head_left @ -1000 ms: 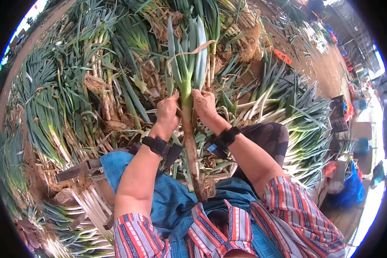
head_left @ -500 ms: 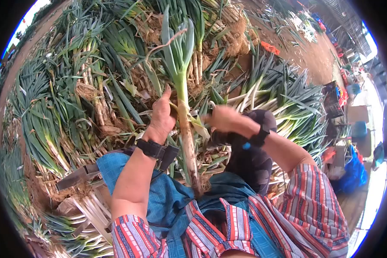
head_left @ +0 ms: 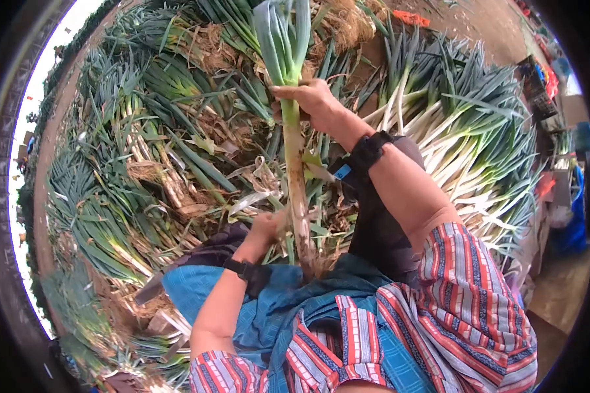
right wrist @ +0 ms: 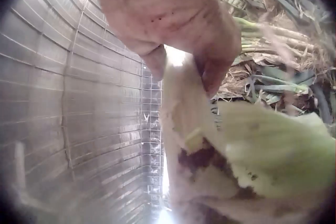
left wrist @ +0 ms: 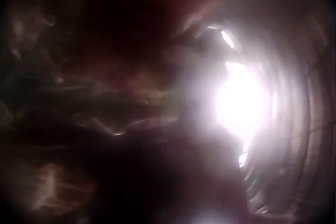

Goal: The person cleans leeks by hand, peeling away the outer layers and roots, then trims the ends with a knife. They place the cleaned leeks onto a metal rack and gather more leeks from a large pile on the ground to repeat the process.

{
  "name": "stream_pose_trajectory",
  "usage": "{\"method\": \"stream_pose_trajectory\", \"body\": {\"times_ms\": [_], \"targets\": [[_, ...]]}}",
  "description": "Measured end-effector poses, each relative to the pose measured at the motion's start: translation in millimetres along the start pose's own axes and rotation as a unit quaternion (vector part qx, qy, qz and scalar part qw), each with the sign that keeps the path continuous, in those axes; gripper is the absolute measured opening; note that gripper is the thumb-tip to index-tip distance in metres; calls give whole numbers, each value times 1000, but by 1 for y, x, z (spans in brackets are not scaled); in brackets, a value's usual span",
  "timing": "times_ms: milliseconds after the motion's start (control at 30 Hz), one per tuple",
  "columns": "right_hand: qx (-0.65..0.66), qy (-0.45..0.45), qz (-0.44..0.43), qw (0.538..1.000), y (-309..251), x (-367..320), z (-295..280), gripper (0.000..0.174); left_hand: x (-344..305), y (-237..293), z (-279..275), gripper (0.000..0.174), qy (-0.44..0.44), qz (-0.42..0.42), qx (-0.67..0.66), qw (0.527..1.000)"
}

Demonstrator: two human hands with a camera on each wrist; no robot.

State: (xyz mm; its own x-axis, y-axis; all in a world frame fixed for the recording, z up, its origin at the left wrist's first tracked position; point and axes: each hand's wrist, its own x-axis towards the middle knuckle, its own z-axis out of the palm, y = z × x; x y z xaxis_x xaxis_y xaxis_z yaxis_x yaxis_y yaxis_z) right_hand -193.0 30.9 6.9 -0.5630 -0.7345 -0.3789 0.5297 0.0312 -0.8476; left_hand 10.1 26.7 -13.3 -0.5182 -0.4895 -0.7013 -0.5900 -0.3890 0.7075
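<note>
Gripping 1 leek (head_left: 294, 164) just below its green leaves, the right hand (head_left: 313, 101) is clenching round the stalk in the upper centre of the head view, apparently steadying it upright with its roots over the blue apron (head_left: 196, 288). The left hand (head_left: 269, 226) is sitting against the muddy lower stalk, and I cannot tell whether it is grasping. Leek piles (head_left: 144, 131) are lying all around.
</note>
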Motion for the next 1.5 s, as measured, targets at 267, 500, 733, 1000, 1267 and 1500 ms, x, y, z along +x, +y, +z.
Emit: {"method": "stream_pose_trajectory", "body": {"times_ms": [267,500,733,1000,1267,1500], "targets": [[-195,78,-134,969,-2,4,-2,46,27,51,3,34,193,371,212,883],[-212,81,-192,955,-1,-12,-8,46,28,67,21,29,207,342,295,868],[-271,85,-220,933,4,-12,-4,39,42,50,24,25,298,389,306,816],[-208,101,-238,943,7,-2,-8,36,38,15,29,8,83,243,-402,879],[40,-2,-153,987,-9,13,-33,23,-15,-28,12,35,-127,42,498,857],[153,-33,-88,984,-12,-5,-23,22,4,24,-7,32,40,287,146,946]]}}
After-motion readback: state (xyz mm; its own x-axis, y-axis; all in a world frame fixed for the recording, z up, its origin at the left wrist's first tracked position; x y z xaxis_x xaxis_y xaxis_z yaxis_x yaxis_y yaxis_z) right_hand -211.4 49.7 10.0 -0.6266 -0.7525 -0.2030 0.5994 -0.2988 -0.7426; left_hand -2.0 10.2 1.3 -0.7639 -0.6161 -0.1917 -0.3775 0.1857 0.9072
